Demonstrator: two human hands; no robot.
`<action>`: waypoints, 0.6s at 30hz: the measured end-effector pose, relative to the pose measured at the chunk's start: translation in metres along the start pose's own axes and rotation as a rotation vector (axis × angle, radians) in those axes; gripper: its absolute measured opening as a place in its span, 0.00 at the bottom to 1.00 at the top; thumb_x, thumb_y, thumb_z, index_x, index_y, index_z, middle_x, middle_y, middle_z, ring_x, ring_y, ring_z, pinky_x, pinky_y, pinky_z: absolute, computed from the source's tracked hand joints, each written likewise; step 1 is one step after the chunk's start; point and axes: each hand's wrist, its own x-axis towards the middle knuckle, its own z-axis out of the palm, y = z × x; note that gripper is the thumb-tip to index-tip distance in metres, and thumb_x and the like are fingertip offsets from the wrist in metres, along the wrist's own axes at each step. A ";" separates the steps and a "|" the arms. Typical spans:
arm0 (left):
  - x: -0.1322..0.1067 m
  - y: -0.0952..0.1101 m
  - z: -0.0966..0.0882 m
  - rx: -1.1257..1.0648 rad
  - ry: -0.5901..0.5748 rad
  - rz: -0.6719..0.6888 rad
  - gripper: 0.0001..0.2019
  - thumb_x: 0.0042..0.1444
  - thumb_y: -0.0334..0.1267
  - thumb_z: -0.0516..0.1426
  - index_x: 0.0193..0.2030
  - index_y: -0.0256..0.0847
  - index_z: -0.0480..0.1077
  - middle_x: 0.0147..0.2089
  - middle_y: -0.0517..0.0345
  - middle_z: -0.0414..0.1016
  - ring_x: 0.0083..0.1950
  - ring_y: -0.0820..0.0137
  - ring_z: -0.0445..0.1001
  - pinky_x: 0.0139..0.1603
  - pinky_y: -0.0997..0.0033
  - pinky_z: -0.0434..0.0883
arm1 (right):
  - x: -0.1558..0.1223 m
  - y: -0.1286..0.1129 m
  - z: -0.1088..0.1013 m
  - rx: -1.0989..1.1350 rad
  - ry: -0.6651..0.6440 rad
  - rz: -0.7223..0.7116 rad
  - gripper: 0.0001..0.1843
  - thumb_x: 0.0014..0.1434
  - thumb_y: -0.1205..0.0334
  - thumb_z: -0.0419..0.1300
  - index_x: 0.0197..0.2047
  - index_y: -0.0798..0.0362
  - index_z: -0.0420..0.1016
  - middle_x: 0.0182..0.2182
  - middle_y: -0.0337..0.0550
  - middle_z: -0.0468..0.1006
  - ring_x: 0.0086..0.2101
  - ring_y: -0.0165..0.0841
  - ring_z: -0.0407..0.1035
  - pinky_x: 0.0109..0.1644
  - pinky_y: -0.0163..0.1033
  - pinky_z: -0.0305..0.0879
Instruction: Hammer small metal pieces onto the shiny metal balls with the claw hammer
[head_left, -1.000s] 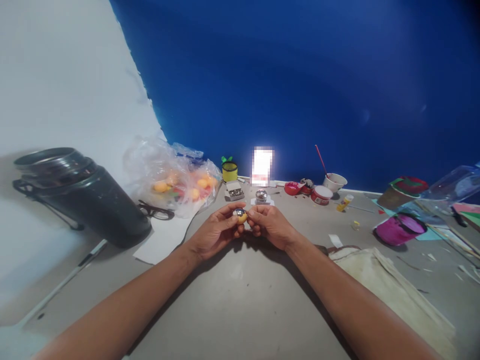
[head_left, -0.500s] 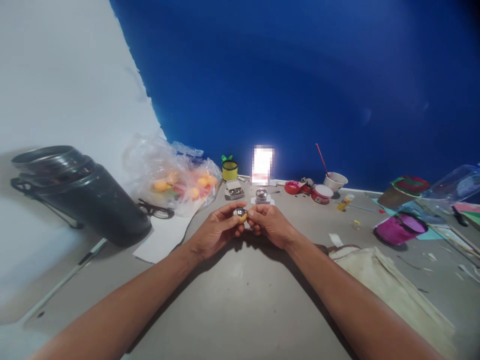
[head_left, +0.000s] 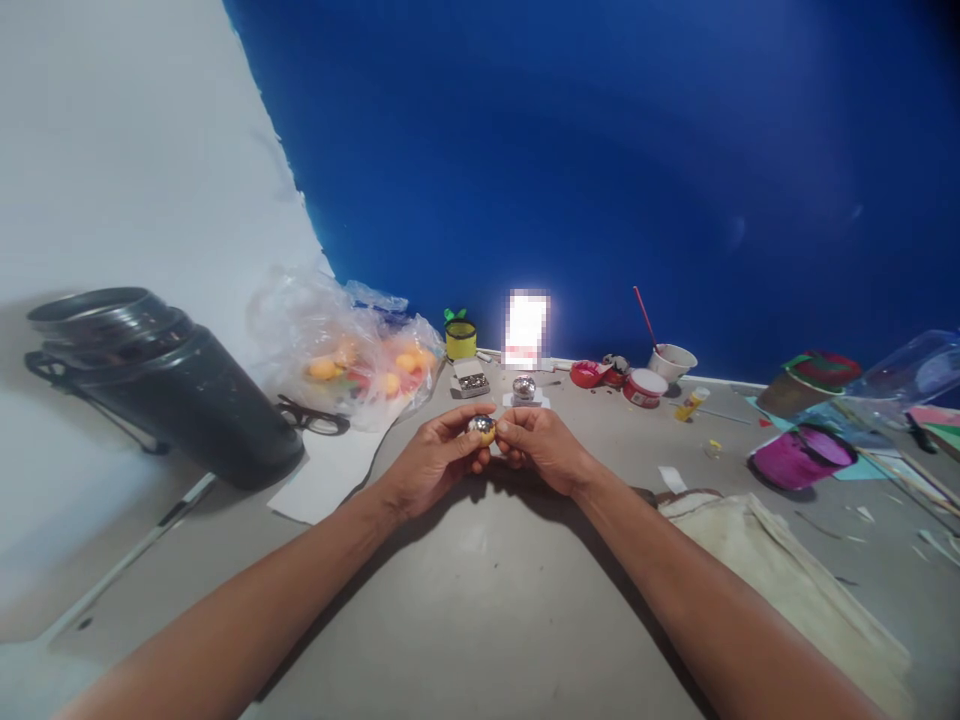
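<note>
Both my hands meet over the grey table (head_left: 480, 600), pinching one small yellow ball (head_left: 483, 429) whose top is covered with shiny silver pieces. My left hand (head_left: 435, 462) holds it from the left with thumb and fingers closed round it. My right hand (head_left: 541, 448) presses on it from the right with closed fingertips. Just behind the hands, a fully silver ball (head_left: 523, 387) rests on a white scrap of paper, and a small open box of silver pins (head_left: 471, 379) lies to its left.
A black jar (head_left: 161, 385) lies tilted at left beside black scissors (head_left: 315, 417) and a clear bag of coloured balls (head_left: 352, 360). Paint pots, a white cup with a brush (head_left: 670, 362), a magenta tub (head_left: 799, 457) and a cloth bag (head_left: 780, 580) fill the right side.
</note>
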 end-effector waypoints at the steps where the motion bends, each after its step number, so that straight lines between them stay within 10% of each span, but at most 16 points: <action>1: 0.000 0.000 0.000 0.007 0.004 0.001 0.20 0.50 0.33 0.72 0.51 0.39 0.81 0.35 0.54 0.79 0.32 0.74 0.74 0.34 0.74 0.72 | 0.000 -0.001 0.000 -0.012 0.000 -0.003 0.26 0.47 0.41 0.76 0.27 0.55 0.73 0.23 0.36 0.74 0.21 0.22 0.61 0.25 0.31 0.58; 18: -0.002 0.004 0.006 0.007 0.019 0.044 0.22 0.53 0.34 0.70 0.55 0.39 0.78 0.35 0.55 0.79 0.32 0.73 0.75 0.35 0.72 0.72 | 0.001 -0.005 0.002 -0.072 0.098 -0.029 0.27 0.50 0.36 0.71 0.28 0.53 0.72 0.24 0.36 0.72 0.22 0.25 0.61 0.26 0.36 0.69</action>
